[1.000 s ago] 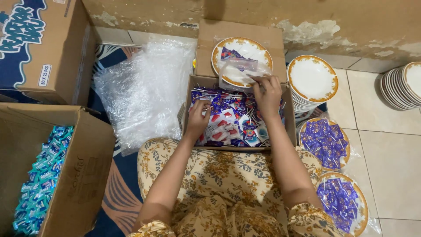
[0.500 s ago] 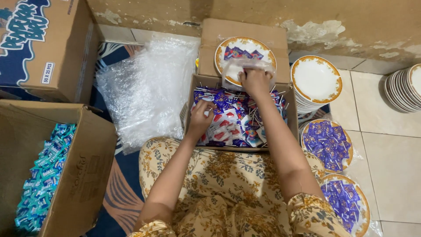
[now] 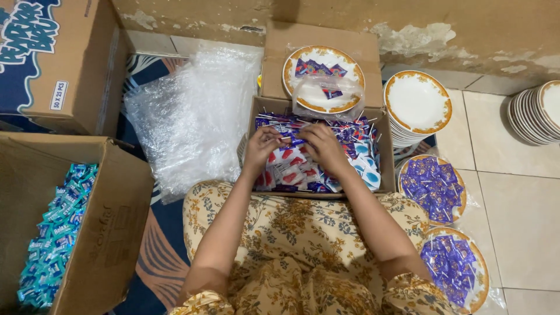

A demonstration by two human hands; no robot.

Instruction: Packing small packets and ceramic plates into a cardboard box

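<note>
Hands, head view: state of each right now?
Left hand: fingers curled, pinching a small packet in the box of sachets.
Right hand: curled on the sachets; grip cannot be told.

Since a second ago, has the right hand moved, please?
Yes. The right hand came back from the gold-rimmed plate down into the box of sachets, beside the left hand.

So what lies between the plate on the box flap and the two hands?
In the head view, a clear plastic bag overhangs the plate, then comes the box's far edge and wrapped sweets.
</note>
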